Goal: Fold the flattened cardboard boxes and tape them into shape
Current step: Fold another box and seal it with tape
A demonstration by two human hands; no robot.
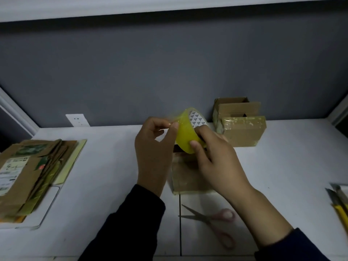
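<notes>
Partway, I judge: folded boxes [243, 132] stand behind, a flat stack [32, 172] waits left, and above the current box [188, 178] (seam hidden) the right hand [212, 153] grips the tape roll [186, 136] while the left hand [154, 146] pinches its loose end.

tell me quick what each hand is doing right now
Left hand: pinching the peeled free end of the yellow roll of packing tape.
Right hand: gripping that same roll.
</notes>
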